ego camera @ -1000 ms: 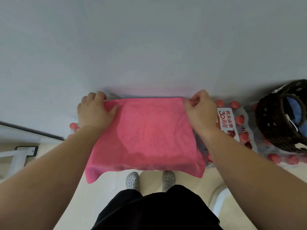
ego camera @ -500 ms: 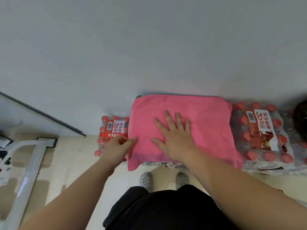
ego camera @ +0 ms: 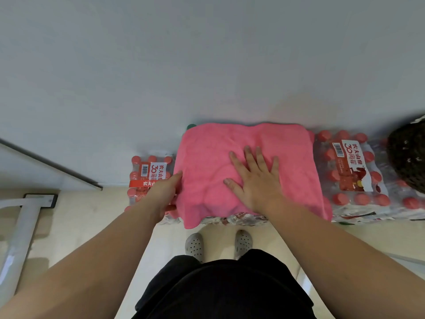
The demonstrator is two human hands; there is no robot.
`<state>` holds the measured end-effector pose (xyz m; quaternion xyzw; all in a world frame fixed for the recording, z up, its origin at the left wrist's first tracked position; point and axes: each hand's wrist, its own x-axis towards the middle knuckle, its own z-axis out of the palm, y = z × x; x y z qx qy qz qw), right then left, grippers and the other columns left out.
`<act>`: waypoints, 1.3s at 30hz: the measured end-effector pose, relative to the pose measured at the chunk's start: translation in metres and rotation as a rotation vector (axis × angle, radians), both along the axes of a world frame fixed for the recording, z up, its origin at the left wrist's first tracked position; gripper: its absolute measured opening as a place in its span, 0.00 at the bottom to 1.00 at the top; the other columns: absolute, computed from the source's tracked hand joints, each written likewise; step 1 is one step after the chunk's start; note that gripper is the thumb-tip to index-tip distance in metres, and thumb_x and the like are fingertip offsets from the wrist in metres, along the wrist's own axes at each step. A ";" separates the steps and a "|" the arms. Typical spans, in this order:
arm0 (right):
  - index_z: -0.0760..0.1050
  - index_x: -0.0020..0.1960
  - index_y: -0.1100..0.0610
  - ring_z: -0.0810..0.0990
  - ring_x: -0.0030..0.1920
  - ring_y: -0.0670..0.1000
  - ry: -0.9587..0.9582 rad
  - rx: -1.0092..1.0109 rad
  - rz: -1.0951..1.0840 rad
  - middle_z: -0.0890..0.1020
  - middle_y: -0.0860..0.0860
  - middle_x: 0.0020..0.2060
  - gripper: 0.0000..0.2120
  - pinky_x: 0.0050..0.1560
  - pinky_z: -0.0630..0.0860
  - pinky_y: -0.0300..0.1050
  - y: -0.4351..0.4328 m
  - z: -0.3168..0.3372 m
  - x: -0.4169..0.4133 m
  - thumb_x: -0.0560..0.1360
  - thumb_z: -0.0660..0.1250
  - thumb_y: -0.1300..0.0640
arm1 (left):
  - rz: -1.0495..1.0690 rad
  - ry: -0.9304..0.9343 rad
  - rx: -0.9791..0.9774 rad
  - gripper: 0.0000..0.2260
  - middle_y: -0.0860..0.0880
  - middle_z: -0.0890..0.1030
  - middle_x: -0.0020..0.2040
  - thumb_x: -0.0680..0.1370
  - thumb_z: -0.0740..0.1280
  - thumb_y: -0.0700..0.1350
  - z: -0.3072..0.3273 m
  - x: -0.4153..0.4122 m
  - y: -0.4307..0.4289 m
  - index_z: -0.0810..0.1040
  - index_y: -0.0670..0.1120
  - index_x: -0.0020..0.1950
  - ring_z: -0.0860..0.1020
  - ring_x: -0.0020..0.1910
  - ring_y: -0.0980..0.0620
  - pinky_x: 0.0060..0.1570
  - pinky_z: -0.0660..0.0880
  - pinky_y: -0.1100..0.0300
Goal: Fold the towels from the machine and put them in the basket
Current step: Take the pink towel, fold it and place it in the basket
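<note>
A pink towel (ego camera: 211, 162) lies folded flat on top of shrink-wrapped packs of bottled water against the wall. My right hand (ego camera: 255, 178) presses palm-down on its middle with the fingers spread. At the towel's left edge, my left hand (ego camera: 164, 192) has its fingers curled around the hem, and the fingertips are hidden under the cloth. The dark woven basket (ego camera: 408, 157) shows partly at the right edge, standing on the water packs.
Packs of red-capped water bottles sit left (ego camera: 149, 173) and right (ego camera: 349, 173) of the towel. A white metal frame (ego camera: 25, 217) stands on the floor at the left. The grey wall (ego camera: 207, 65) rises directly behind. My feet in grey clogs (ego camera: 195, 244) are below the packs.
My hands have left the towel's far corners. The right hand now lies flat on the middle and the left grips the left edge. The view shifted left, so the basket slid toward the right edge.
</note>
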<state>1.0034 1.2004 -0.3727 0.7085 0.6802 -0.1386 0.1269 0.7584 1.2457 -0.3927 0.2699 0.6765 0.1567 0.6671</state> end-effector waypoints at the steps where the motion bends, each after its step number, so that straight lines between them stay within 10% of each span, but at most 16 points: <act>1: 0.29 0.77 0.38 0.32 0.78 0.57 0.002 -0.005 -0.006 0.37 0.52 0.80 0.36 0.73 0.35 0.71 0.000 0.001 -0.001 0.73 0.32 0.26 | 0.004 0.004 -0.004 0.17 0.44 0.81 0.53 0.79 0.67 0.59 -0.002 -0.001 0.001 0.79 0.45 0.53 0.78 0.52 0.43 0.60 0.76 0.41; 12: 0.34 0.78 0.37 0.30 0.78 0.58 0.070 -0.031 0.194 0.32 0.46 0.78 0.34 0.73 0.35 0.71 0.006 0.005 -0.036 0.76 0.40 0.27 | 0.054 0.115 0.268 0.07 0.45 0.77 0.40 0.79 0.66 0.44 -0.006 -0.013 0.009 0.77 0.41 0.48 0.73 0.39 0.48 0.40 0.70 0.54; 20: 0.57 0.77 0.43 0.44 0.80 0.61 0.056 0.059 0.062 0.50 0.51 0.81 0.37 0.75 0.38 0.70 0.019 0.020 -0.045 0.74 0.39 0.28 | 0.073 -0.283 0.279 0.18 0.43 0.71 0.43 0.65 0.74 0.48 0.024 -0.039 0.027 0.78 0.41 0.50 0.68 0.40 0.46 0.35 0.66 0.57; 28: 0.80 0.56 0.54 0.81 0.47 0.48 0.860 0.321 -0.157 0.84 0.48 0.47 0.16 0.53 0.76 0.43 0.065 0.063 -0.094 0.77 0.66 0.44 | -0.556 0.136 1.093 0.10 0.51 0.76 0.46 0.68 0.74 0.44 0.043 -0.003 0.008 0.78 0.47 0.46 0.75 0.45 0.55 0.46 0.72 0.62; 34: 0.80 0.43 0.55 0.73 0.34 0.48 0.586 0.083 -0.096 0.76 0.44 0.31 0.06 0.38 0.66 0.44 0.068 0.047 -0.063 0.74 0.71 0.52 | -0.779 0.239 1.282 0.16 0.48 0.80 0.59 0.71 0.75 0.47 0.022 -0.006 -0.013 0.82 0.48 0.57 0.78 0.56 0.48 0.56 0.76 0.53; 39: 0.77 0.48 0.51 0.79 0.47 0.56 0.507 0.196 -0.228 0.81 0.48 0.43 0.03 0.44 0.70 0.46 0.057 0.035 -0.041 0.75 0.68 0.56 | -0.611 0.418 0.967 0.26 0.56 0.78 0.49 0.71 0.67 0.64 0.019 -0.018 -0.016 0.76 0.50 0.63 0.76 0.46 0.54 0.46 0.74 0.57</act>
